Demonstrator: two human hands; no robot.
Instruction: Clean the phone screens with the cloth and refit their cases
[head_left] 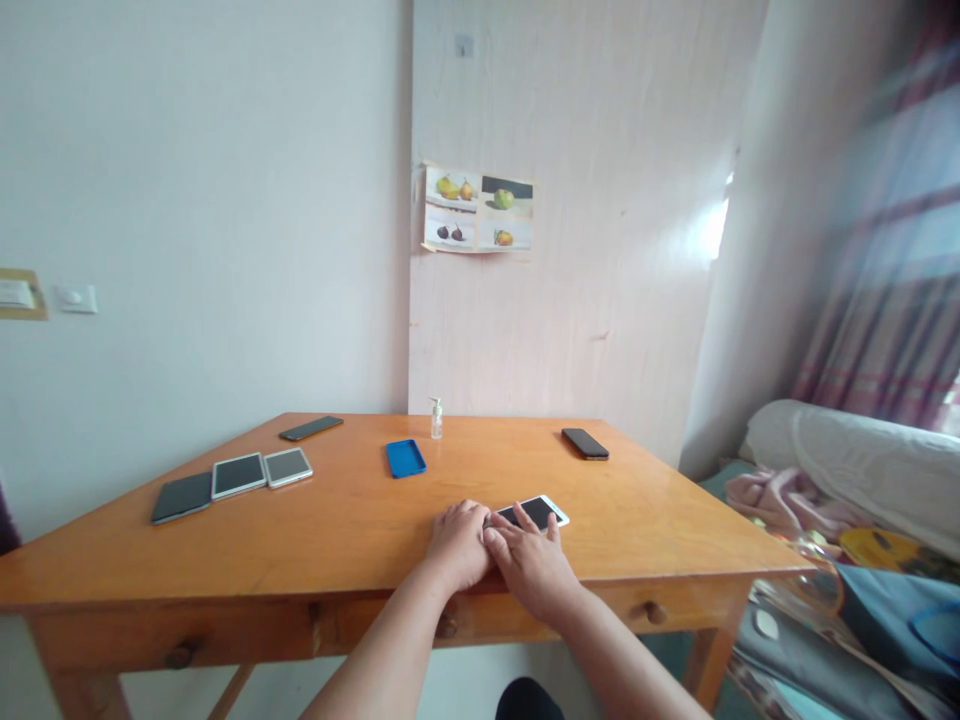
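Observation:
A white smartphone [540, 509] with a dark screen lies near the table's front edge. My left hand [459, 543] is closed at the phone's left end, its fingertips partly hidden. Across the screen rests my right hand [531, 562], with its fingers stretched and spread; its thumb side touches my left hand. The phone's left end is covered by both hands. Beyond them on the table are a blue phone case [406, 458] and a small clear pump bottle [436, 420]. A dark phone [585, 444] lies toward the back right.
On the wooden table's [337, 540] left side are a dark tablet [182, 497], two white-framed devices [239, 475] side by side, and a dark phone [311, 428]. A wall stands behind the table. To the right is a bed [840, 450] with cloth and bags.

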